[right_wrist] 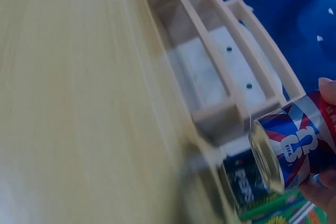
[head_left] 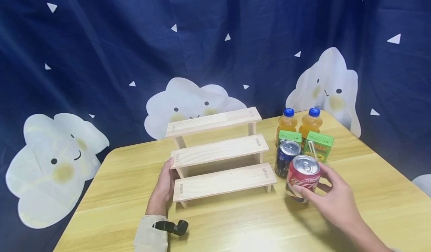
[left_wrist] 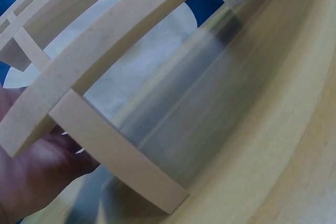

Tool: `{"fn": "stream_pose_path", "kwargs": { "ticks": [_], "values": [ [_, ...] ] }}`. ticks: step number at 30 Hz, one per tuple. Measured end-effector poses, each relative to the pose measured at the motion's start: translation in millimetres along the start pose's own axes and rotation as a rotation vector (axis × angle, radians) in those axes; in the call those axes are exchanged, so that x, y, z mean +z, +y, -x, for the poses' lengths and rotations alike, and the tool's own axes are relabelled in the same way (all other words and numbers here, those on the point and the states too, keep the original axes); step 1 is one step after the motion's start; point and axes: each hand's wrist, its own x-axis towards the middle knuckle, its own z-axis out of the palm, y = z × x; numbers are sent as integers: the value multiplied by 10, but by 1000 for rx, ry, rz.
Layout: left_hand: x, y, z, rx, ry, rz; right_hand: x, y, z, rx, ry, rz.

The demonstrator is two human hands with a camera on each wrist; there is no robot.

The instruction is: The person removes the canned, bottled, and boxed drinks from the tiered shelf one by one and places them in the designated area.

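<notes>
My right hand holds a red soda can between thumb and fingers. The right wrist view shows its gold-coloured bottom and blue-and-red printing, raised off the table. Left of it stands a three-tier wooden step shelf with bare boards. My left hand grips the shelf's left end near the middle board; in the left wrist view a shelf leg hides part of the fingers. Just behind the red can is a dark blue Pepsi can, upright on the table.
Two green juice cartons stand behind the cans, one with a straw on its side. Behind them are two orange drink bottles with blue caps. The wooden table ends at a blue cloud-print curtain.
</notes>
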Motion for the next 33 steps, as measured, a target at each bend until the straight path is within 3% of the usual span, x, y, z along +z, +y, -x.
{"fn": "stream_pose_path", "kwargs": {
  "ticks": [12, 33],
  "values": [
    [-3, -6, -19, 10, -19, -28, -105, 336, -127, 71, 69, 4],
    [-9, 0, 3, -18, -9, 18, -48, 533, -353, 159, 59, -17]
  ]
}}
